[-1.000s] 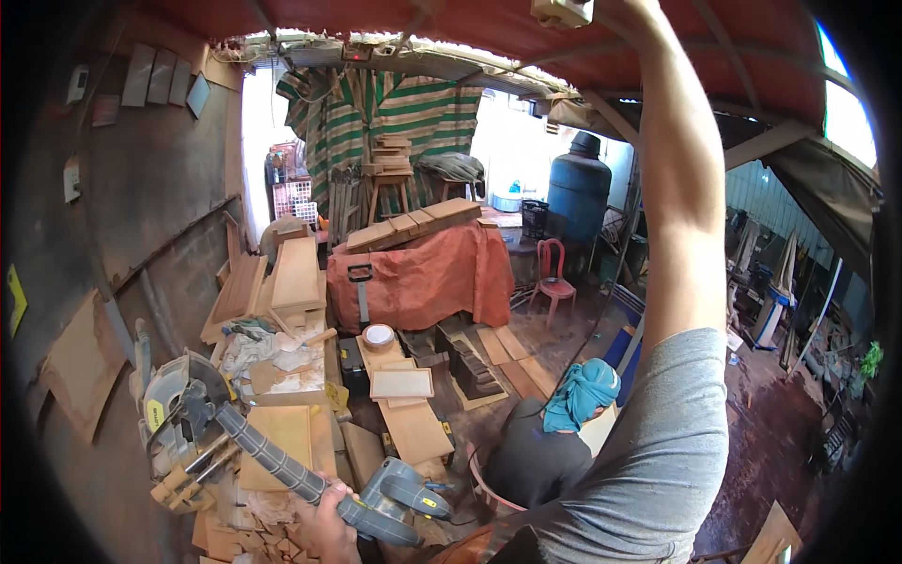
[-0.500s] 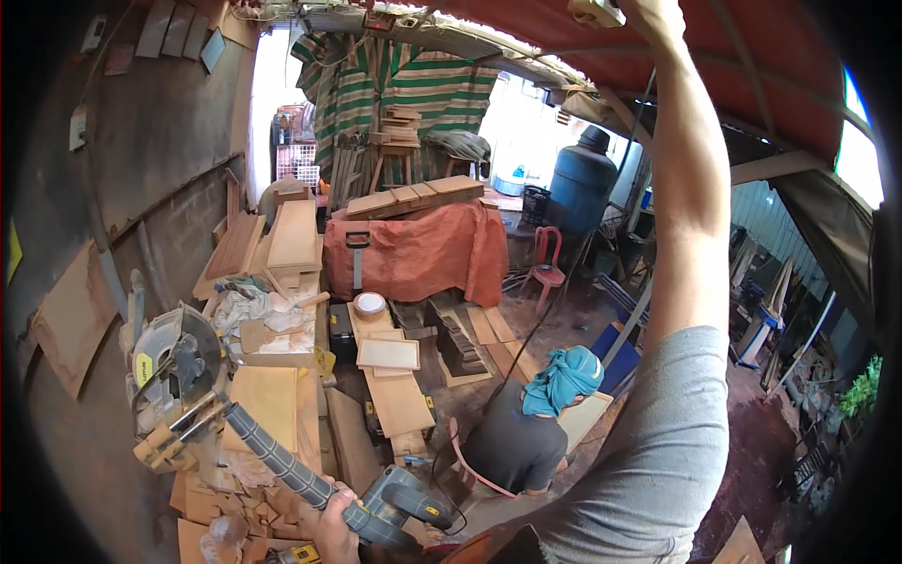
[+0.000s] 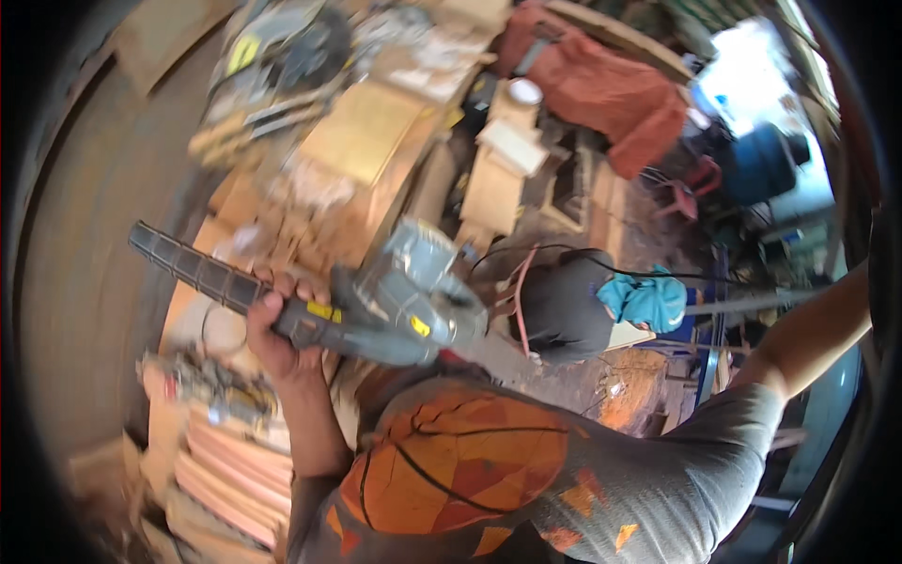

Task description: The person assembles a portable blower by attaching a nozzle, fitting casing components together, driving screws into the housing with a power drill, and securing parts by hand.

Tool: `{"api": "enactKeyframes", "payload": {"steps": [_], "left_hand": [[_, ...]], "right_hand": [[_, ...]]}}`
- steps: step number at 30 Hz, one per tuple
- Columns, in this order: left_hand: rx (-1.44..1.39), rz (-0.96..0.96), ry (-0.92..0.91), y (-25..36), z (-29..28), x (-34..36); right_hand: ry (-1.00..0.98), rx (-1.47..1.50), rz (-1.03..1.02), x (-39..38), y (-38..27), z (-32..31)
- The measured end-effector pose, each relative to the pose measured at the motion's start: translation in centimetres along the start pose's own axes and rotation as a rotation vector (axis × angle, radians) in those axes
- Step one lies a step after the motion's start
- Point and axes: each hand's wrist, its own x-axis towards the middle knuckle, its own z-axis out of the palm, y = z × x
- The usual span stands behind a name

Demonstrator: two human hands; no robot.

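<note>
In my left hand [image 3: 279,324] is a grey handheld electric blower [image 3: 418,296], with the fingers wrapped round the base of its long black nozzle. The ribbed nozzle points left, over the wood-strewn bench, and the motor body hangs in front of my chest. Its dark cord [image 3: 658,273] appears to run right, past a seated person. My right arm [image 3: 813,329] stretches out to the right, and the hand is cut off beyond the picture's dark edge. Motion blurs much of the scene.
A seated person with a teal head wrap [image 3: 644,299] is just right of the blower. The bench [image 3: 395,202] carries boards, offcuts and a mitre saw [image 3: 301,47]. Stacked wood strips [image 3: 235,465] lie at lower left. A red chair [image 3: 689,193] and a blue barrel [image 3: 756,162] stand farther off.
The view has swung down and tilted. My left hand has brought the blower up into the middle. My right hand, raised overhead before, has gone out of the picture at the right.
</note>
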Motion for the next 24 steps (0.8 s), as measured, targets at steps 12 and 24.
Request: {"api": "enactKeyframes", "payload": {"steps": [12, 24], "left_hand": [[-0.007, 0.518, 0.199, 0.9, -5.3, -11.0], [0.211, 0.659, 0.327, -13.7, -14.7, -25.3]], "right_hand": [[-0.285, 1.388, -0.263, -4.7, -16.8, 33.9], [-0.341, 1.738, -0.119, -18.9, -33.2, 41.7]]}}
